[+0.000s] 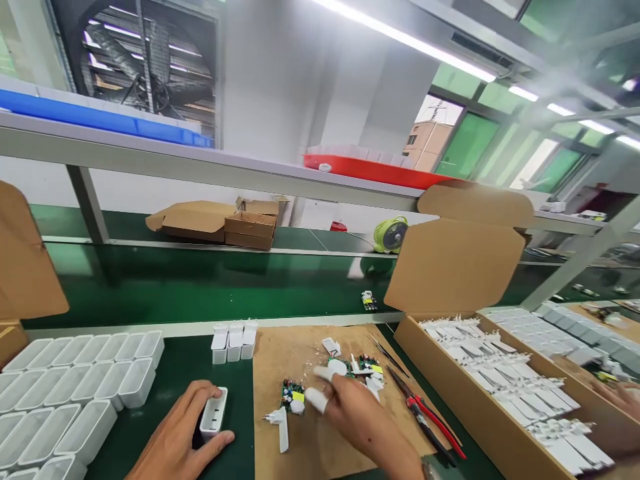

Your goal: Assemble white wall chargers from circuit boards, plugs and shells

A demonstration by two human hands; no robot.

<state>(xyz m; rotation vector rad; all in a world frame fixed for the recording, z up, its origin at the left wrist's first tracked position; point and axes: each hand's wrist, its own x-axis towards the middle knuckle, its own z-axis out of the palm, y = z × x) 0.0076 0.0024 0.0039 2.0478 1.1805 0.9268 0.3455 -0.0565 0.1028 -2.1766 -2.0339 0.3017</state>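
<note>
My left hand (187, 430) is closed around a small white plastic housing (214, 413) with slots in its face, just left of the brown cardboard sheet (320, 453). My right hand (353, 413), with white finger cots on two fingertips, hovers over the sheet; those fingers are apart and nothing shows between them. Left of the fingertips lies a green circuit board (292, 393) with a yellow-wrapped part. A white plastic plug piece (282, 427) is below it. Beyond the right hand, more circuit boards (367, 363) and white pieces are partly hidden.
Pliers with red-and-black handles (425, 417) and tweezers (387, 350) lie right of the sheet. White cases stand in rows (80, 393) at left and in a small group (234, 341) behind. A carton of white parts (480, 400) stands right; another person's hand (620, 400) shows beyond it.
</note>
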